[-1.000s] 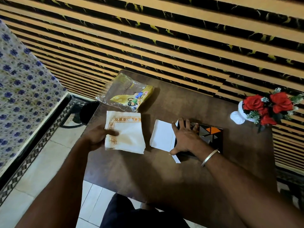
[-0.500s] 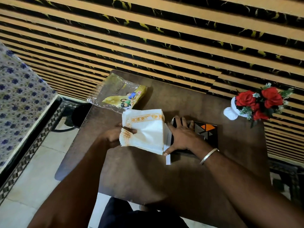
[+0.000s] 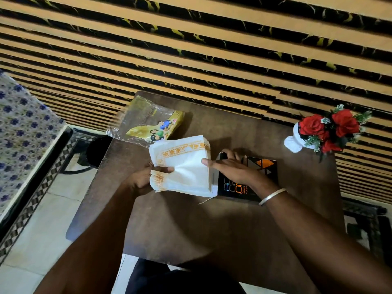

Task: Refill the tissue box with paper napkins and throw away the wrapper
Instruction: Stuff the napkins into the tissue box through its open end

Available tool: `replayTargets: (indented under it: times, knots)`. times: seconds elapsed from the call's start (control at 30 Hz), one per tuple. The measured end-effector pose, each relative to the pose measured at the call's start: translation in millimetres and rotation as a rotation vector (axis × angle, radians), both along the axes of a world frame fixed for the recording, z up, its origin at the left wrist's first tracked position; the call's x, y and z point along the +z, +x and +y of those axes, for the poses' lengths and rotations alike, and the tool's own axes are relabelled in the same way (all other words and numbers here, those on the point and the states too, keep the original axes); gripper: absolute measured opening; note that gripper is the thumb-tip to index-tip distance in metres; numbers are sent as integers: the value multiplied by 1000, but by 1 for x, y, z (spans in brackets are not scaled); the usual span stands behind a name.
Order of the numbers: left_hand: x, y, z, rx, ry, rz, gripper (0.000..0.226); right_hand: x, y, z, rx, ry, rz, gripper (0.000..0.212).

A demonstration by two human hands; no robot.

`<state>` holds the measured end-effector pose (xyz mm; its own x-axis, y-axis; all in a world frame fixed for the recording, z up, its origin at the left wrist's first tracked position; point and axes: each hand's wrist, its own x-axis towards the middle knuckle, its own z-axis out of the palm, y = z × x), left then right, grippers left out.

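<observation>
- Head view: my left hand (image 3: pixel 146 179) pinches the near-left edge of the napkin stack (image 3: pixel 184 166), thumb on top and fingers under, so the sheets fan at that corner while the far side points at the box.
- My right hand (image 3: pixel 233 168) lies flat and spread on the tissue box (image 3: pixel 263 172), thumb stretched onto the napkins; I judge it pins the box in place while steering the stack toward the open white flap (image 3: pixel 214 185) at the box's left end.
- The stack is tilted, its right edge touching the flap; I cannot tell whether any of it is inside yet.
- The wrapper (image 3: pixel 148 126) lies emptied at the table's (image 3: pixel 191 225) far-left corner, well apart from my hands, so throwing it away is not yet done.
- A vase of red roses (image 3: pixel 326 130) stands far right, clear of the work.
- The loose fanned corner could snag on the opening, so I would square the sheets first.
</observation>
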<state>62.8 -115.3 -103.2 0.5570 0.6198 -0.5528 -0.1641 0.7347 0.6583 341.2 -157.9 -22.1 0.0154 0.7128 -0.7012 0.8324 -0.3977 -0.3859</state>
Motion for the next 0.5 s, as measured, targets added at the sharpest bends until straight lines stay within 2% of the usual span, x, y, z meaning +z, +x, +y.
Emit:
replayTargets:
  times: [0.07,0.17,0.3,0.4,0.5]
  knots:
    - [6,5,1,3,-1,-16,69,-12,-4,0,-3,47,-39,84]
    - [13,15,3,5,-19,-10,51,-20,-6,-1,-35,91,-51,91]
    - [22,25,3,-61,-33,-44,50,-24,-3,-2,-87,119,-18,65]
    - [20,28,4,-74,-43,-80,56,-29,0,-2,-101,147,-16,64]
    - [12,26,5,-63,-92,-63,53,-32,1,-3,-119,151,-14,65]
